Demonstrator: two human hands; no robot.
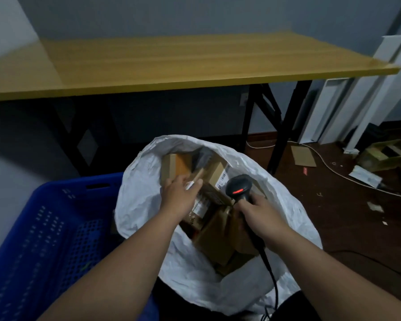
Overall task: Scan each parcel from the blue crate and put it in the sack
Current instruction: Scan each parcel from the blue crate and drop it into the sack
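A: Dropping this one in, is it? The left hand [181,193] sits over the mouth of the white sack [148,195] at the centre of the frame, fingers stretched out and loose above a small cardboard parcel [196,179].

B: Loose, yes. I cannot tell whether the fingers touch the parcel or have let it go. It lies on top of the other brown boxes [214,237] piled inside the sack.

A: And the right hand [258,213]?

B: Curled tight round the handle of the black scanner [237,187], just right of centre, its red light glowing. The cable [267,267] trails down toward the bottom edge.

A: So what makes a good drop here?

B: My judgement: release low, close to the pile, so the parcel settles flat instead of tumbling off a corner. Keep the scanner hand off to the right rim so the cable does not get buried under boxes.

A: The sack looks soft.

B: Its rim could fold inward, so the left wrist should clear it going out. Then it is a swing to the blue crate [42,218] at the lower left; no parcels show in the part of it in view.
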